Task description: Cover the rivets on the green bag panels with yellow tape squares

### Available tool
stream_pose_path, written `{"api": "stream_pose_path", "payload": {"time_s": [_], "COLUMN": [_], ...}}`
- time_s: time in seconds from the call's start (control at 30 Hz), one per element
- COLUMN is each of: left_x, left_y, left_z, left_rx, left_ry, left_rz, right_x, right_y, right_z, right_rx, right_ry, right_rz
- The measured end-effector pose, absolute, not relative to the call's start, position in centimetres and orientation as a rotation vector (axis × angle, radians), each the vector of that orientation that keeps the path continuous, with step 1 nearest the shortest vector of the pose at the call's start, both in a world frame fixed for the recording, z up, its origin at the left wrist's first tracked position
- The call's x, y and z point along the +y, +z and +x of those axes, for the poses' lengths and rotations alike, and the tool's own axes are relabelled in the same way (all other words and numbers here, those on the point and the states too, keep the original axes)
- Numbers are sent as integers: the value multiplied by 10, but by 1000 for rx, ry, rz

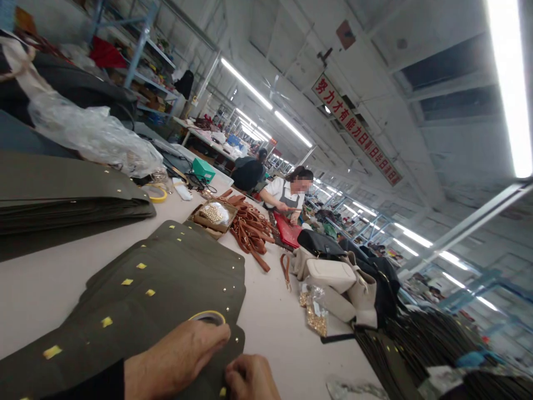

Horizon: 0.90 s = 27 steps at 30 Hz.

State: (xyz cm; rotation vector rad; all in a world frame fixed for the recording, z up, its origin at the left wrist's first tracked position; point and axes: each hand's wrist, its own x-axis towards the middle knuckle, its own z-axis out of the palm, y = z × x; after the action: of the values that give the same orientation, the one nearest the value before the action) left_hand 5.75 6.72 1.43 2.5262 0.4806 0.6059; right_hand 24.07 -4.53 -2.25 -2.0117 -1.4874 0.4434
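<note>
Overlapping dark olive panels [179, 278] with small yellow tape pieces [107, 321] and metal studs lie on the pale table. Over their lower right part, my left hand [179, 353] is closed around a roll of yellow tape [208, 317], whose upper rim shows above the fingers. Just to the right, my right hand [252, 378] has its fingers curled and pinched at the panel's edge, near a stud and a bit of yellow tape. What lies between those fingertips is too small to make out.
On the table [270, 311] are brown straps [250, 225], a box of gold studs [213, 214], beige bags [333, 275] and bagged gold hardware [316, 319]. Stacked olive panels [70, 189] lie left, dark pieces right. Across the table, a person [287, 194] handles a red item [286, 229].
</note>
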Motion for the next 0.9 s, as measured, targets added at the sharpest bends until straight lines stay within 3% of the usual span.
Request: {"api": "stream_pose_path", "payload": {"time_s": [0.23, 0.7, 0.8, 0.9], "left_x": [67, 66, 65, 59], "left_y": [13, 20, 15, 8], "left_z": [58, 58, 59, 63], "left_rx": [327, 376, 404, 406], "left_ry": [696, 542, 584, 699], "left_rz": [2549, 2688, 2733, 2823], "right_x": [-35, -39, -40, -38], "right_y": [17, 5, 5, 2], "right_z": [221, 214, 207, 205], "right_rx": [-1409, -1819, -1647, -1299], "right_ry": [573, -212, -53, 370], "right_rz": [-1596, -1568, -1655, -1727]}}
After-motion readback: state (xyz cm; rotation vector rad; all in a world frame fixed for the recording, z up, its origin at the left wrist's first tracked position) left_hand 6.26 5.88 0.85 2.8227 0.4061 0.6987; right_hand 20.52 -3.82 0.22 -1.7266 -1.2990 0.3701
